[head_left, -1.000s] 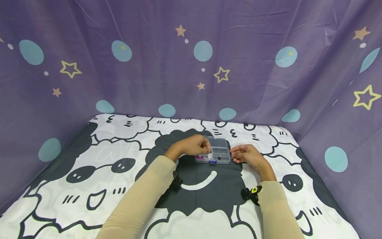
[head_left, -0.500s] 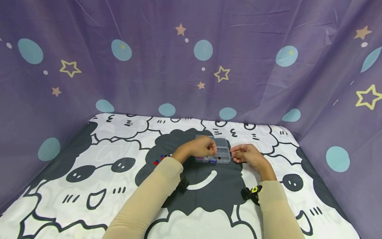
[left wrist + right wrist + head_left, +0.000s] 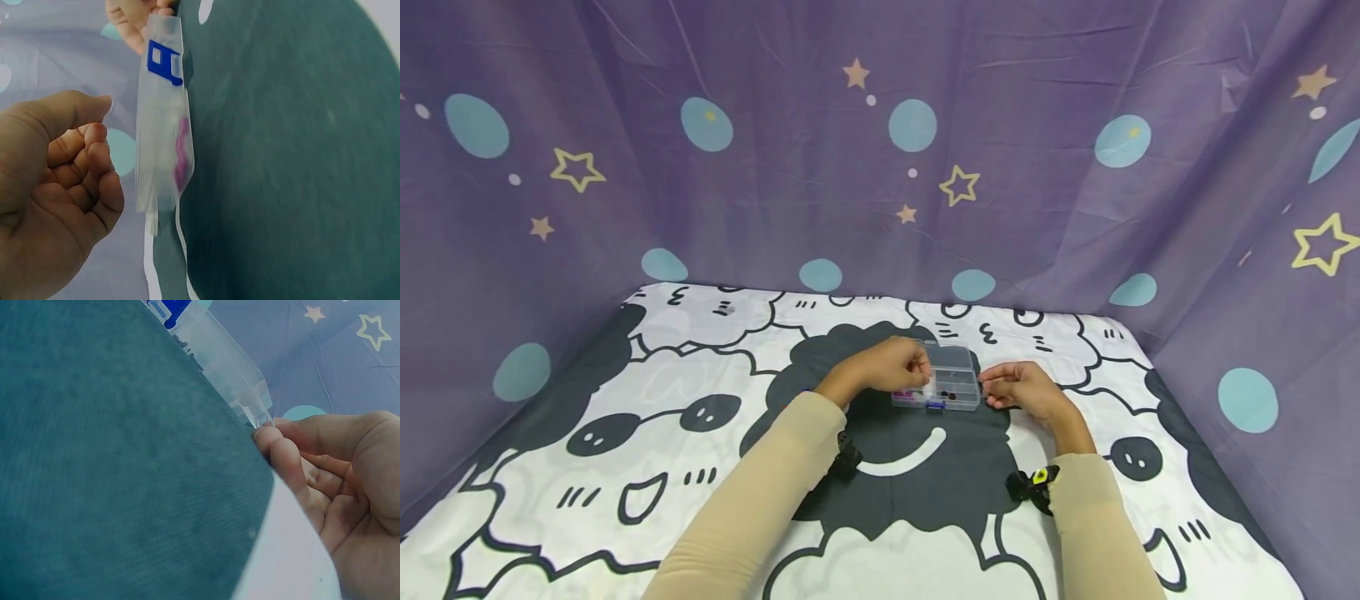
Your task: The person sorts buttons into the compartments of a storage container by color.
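A small clear plastic compartment box (image 3: 958, 405) with a blue latch (image 3: 164, 62) sits on the dark patch of the cloth, its lid (image 3: 951, 357) thrown back. Pink bits (image 3: 181, 156) show through its left end, and dark beads (image 3: 949, 396) lie in a right-hand compartment. My left hand (image 3: 895, 364) hovers over the left part of the box, fingers loosely bent and the thumb apart from them; nothing shows between them. At the right end, my right hand (image 3: 337, 469) pinches the box's corner between thumb and fingers.
A printed cloth (image 3: 891, 492) with cartoon sheep covers the surface. Purple curtains (image 3: 820, 200) with stars and ovals enclose the back and sides. My left sleeve (image 3: 760, 492) crosses the cloth and hides part of it.
My left hand went right over the box, then back left. A second dark bead now lies beside the first in the compartment. My right hand stayed at the box's end.
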`<state>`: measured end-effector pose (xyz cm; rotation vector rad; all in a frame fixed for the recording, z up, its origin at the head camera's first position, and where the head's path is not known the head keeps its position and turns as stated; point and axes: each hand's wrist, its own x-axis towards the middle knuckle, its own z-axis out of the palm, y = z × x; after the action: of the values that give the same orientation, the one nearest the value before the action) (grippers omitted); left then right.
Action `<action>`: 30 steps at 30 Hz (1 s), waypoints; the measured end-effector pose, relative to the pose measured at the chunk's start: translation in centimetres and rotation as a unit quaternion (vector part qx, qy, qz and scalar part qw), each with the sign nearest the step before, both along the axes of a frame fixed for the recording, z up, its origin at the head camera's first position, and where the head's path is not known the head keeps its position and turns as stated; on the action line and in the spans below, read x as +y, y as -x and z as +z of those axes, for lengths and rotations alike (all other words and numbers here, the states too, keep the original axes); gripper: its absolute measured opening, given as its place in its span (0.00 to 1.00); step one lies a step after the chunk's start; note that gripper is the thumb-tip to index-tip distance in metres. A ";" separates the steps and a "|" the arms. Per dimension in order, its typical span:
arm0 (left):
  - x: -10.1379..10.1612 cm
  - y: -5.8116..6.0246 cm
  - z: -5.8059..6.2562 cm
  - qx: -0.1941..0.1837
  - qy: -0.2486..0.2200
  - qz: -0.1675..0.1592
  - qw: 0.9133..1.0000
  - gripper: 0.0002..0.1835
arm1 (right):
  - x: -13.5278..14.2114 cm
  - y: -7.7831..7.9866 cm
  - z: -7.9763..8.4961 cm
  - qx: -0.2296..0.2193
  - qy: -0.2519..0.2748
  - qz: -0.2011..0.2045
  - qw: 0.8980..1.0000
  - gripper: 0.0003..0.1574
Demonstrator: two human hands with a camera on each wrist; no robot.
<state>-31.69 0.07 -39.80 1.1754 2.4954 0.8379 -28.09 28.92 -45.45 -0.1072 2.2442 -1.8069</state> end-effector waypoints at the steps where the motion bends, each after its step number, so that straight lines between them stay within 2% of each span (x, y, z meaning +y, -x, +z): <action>1: -0.3 0.0 0.0 0.001 0.001 0.001 1.000 0.04 | 0.0 0.0 0.0 0.000 -0.001 0.001 1.000 0.17; 9: -2.8 0.1 0.2 -0.005 -0.004 0.011 1.000 0.05 | 0.1 0.1 0.2 -0.004 -0.008 -0.001 1.000 0.17; 18: -5.6 0.5 -0.4 -0.016 -0.004 0.044 0.999 0.05 | 0.1 0.0 0.0 0.000 -0.003 -0.002 1.000 0.17; 30: -10.0 0.5 -0.3 -0.028 0.007 0.084 0.996 0.04 | 0.1 0.1 -0.1 0.001 -0.010 0.000 1.000 0.18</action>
<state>-32.22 -9.90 -40.09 0.9335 2.5767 0.8807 -28.20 29.06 -45.55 -0.1047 2.2622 -1.7853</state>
